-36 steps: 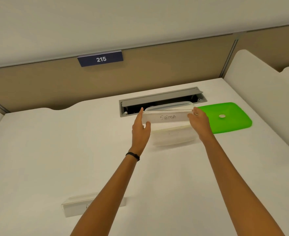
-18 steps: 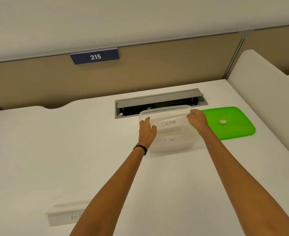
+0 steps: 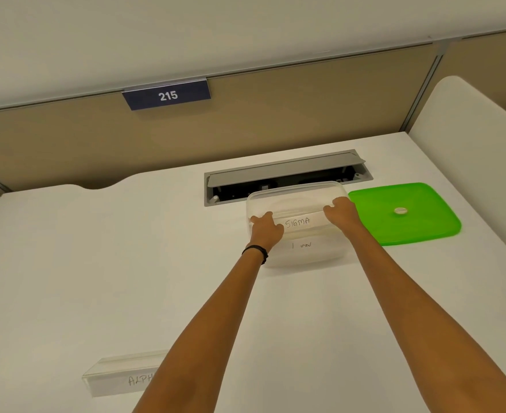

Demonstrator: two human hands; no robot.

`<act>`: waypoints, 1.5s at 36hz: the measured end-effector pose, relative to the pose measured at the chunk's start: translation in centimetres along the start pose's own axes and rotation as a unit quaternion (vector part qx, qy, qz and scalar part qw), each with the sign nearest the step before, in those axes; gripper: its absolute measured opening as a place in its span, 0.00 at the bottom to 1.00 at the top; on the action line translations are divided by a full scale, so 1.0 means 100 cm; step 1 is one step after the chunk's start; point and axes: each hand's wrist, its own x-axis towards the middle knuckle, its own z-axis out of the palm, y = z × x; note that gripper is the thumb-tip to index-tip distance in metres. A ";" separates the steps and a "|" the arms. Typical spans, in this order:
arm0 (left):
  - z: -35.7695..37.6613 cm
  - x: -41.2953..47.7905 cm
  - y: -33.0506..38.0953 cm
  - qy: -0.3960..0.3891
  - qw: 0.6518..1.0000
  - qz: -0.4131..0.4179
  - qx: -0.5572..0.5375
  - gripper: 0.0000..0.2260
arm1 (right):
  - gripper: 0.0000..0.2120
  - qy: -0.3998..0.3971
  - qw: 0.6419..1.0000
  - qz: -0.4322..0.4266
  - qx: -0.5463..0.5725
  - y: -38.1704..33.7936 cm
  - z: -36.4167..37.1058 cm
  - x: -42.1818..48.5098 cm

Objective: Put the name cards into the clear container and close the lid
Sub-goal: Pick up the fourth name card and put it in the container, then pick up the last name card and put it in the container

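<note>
The clear container [image 3: 301,193] stands open on the white desk, past the middle. My left hand [image 3: 266,229] and my right hand [image 3: 341,213] each grip one end of the white SIGMA name card [image 3: 301,222], which sits inside the container below its rim. Beneath it another card [image 3: 305,245] with partly legible writing shows through the front wall. The green lid [image 3: 406,231] lies flat to the container's right. A third name card [image 3: 120,372], reading ALPH, lies near the desk's front left, partly hidden by my left forearm.
An open grey cable hatch [image 3: 284,171] is set into the desk [image 3: 96,263] right behind the container. A beige partition with a 215 sign [image 3: 166,95] runs along the back. A white divider panel [image 3: 469,144] rises on the right.
Both hands have lowered the SIGMA card from above the rim down into the container. The view shifted, bringing the ALPH card further into sight.
</note>
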 end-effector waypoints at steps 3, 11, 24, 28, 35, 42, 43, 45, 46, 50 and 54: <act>-0.001 -0.001 0.001 -0.003 1.000 -0.001 0.019 0.21 | 0.18 -0.004 1.000 0.009 0.000 0.000 -0.001 -0.004; -0.006 -0.010 0.007 0.001 0.998 0.026 0.056 0.18 | 0.21 -0.033 0.999 0.010 0.000 -0.001 -0.008 -0.015; -0.032 -0.059 -0.003 0.185 0.948 0.246 0.085 0.16 | 0.19 0.135 0.957 -0.237 0.101 -0.014 0.004 -0.078; -0.049 -0.078 -0.031 0.204 0.939 0.259 0.092 0.17 | 0.22 0.138 0.944 -0.279 0.107 -0.022 0.018 -0.111; -0.084 -0.109 -0.116 0.236 0.946 0.202 0.094 0.16 | 0.27 0.071 0.933 -0.344 0.079 -0.037 0.060 -0.164; -0.117 -0.146 -0.203 0.241 0.959 0.116 0.093 0.16 | 0.27 -0.022 0.937 -0.344 0.056 -0.040 0.111 -0.212; -0.119 -0.152 -0.215 0.241 0.961 0.105 0.090 0.16 | 0.27 -0.035 0.938 -0.342 0.052 -0.038 0.117 -0.218; -0.123 -0.164 -0.240 0.240 0.963 0.087 0.082 0.16 | 0.27 -0.056 0.939 -0.337 0.040 -0.032 0.130 -0.231; -0.123 -0.170 -0.252 0.239 0.965 0.080 0.078 0.16 | 0.27 -0.066 0.940 -0.334 0.035 -0.028 0.135 -0.238; -0.123 -0.193 -0.297 0.234 0.970 0.039 0.045 0.16 | 0.26 -0.098 0.945 -0.309 0.030 -0.015 0.157 -0.264; -0.120 -0.213 -0.325 0.212 0.977 -0.003 -0.022 0.20 | 0.25 -0.123 0.954 -0.272 0.016 -0.001 0.173 -0.284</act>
